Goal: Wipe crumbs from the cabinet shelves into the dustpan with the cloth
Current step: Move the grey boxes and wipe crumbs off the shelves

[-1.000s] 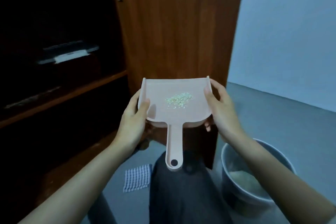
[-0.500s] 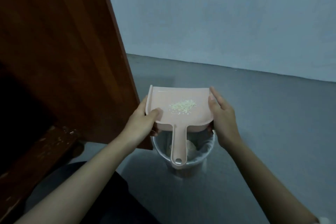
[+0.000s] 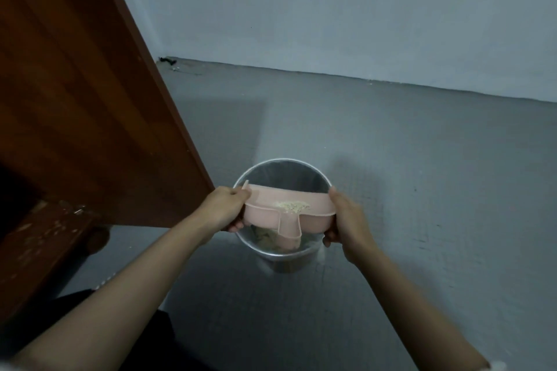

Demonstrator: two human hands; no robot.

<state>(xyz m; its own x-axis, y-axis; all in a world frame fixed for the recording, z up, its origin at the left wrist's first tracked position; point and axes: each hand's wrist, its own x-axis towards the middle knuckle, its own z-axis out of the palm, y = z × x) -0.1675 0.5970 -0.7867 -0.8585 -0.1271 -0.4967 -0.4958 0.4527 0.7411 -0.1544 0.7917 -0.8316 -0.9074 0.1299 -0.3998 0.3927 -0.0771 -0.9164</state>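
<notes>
A grey floor (image 3: 391, 175) meets a pale wall (image 3: 331, 9); a brown cabinet door (image 3: 75, 84) stands at my left. A round bin (image 3: 324, 179) sits on the floor just beside the door's lower corner. I hold the pink dustpan (image 3: 265, 200) over the bin, my left hand (image 3: 221, 208) gripping its left side and my right hand (image 3: 346, 217) gripping its right. Its long axis runs away from me: the handle (image 3: 289, 233) points toward me and down into the bin, the open lip faces the wall. Crumbs (image 3: 292, 206) lie against the back edge, by the handle.
</notes>
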